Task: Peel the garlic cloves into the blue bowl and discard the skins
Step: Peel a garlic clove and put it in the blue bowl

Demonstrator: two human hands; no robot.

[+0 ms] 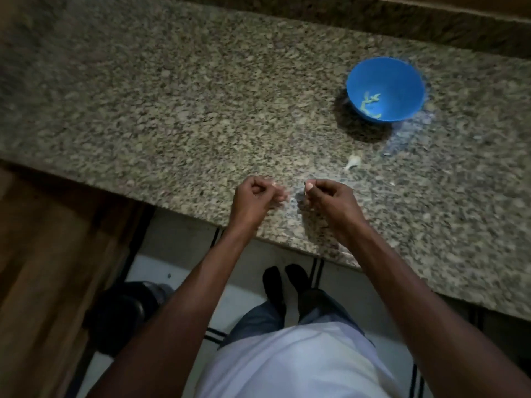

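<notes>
Speckled granite tabletop (201,96), round blue plastic bowl (385,89) holding pale peeled cloves; nearer than it, left hand (254,196) curled, contents unclear, right hand (330,201) pinching something small (skin, probably). Peel gently, over the tabletop.

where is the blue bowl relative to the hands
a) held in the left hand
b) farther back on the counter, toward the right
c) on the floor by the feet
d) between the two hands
b: the blue bowl sits on the granite counter beyond and to the right of the right hand, with the left hand farther away.
</notes>
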